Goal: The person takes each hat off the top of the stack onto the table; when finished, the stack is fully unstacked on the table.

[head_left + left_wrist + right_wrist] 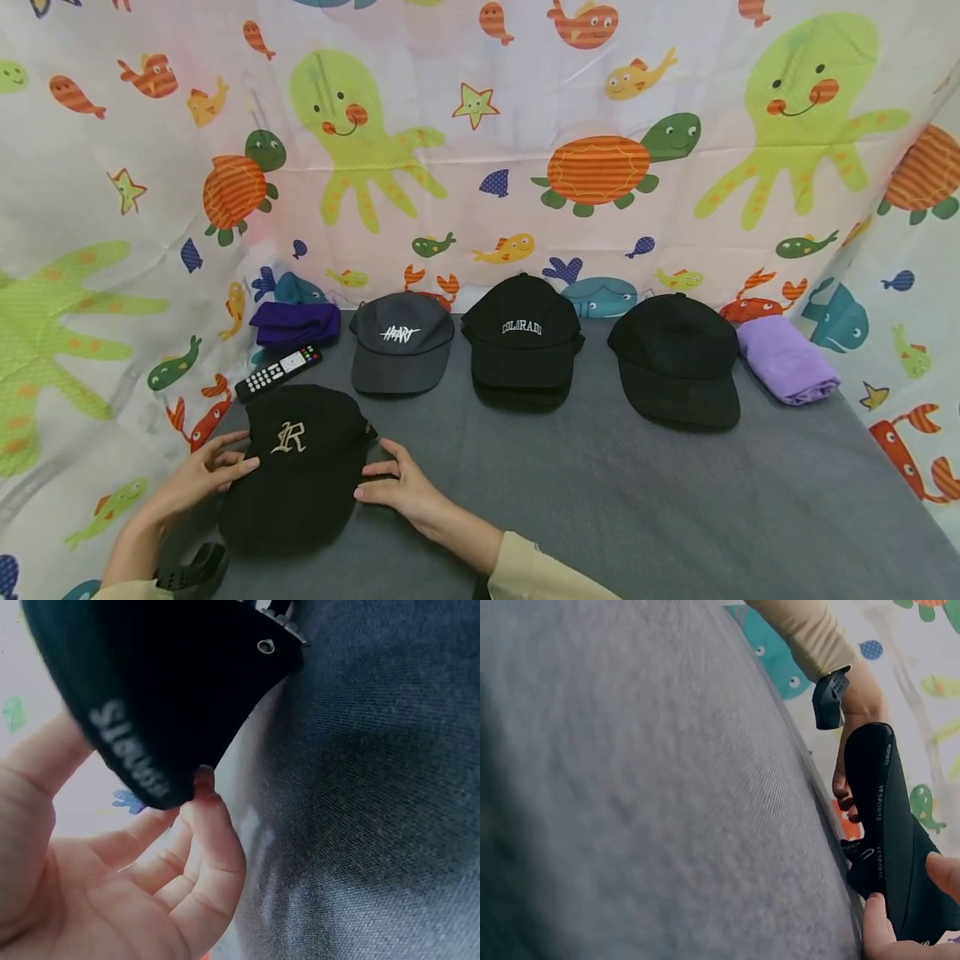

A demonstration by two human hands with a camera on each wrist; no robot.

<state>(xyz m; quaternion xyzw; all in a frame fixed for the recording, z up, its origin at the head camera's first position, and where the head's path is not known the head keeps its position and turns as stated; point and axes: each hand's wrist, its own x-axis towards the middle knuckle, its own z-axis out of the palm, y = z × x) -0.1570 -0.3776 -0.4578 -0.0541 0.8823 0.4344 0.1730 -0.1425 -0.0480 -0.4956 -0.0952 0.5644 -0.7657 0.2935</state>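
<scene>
Between my two hands is a black baseball cap [303, 508] with a beige letter R on its front, its brim pointing toward me. My left hand [197, 482] pinches the cap's left edge, thumb in front and fingers behind. Lettering and a small metal eyelet show on the cap [172, 690] in the left wrist view. On the opposite side, my right hand [408, 493] holds the cap's edge between thumb and fingers. The right wrist view shows the cap [877, 817] side-on, with my right thumb [946, 876] against it.
Along the back stand a dark grey cap [401, 371], black caps marked COLORADO [522, 367] and a plain black cap [675, 358]. A remote control [277, 372] and folded purple cloth [296, 325] lie back left, lilac cloth [787, 358] at right. Printed curtains border the grey table [600, 508].
</scene>
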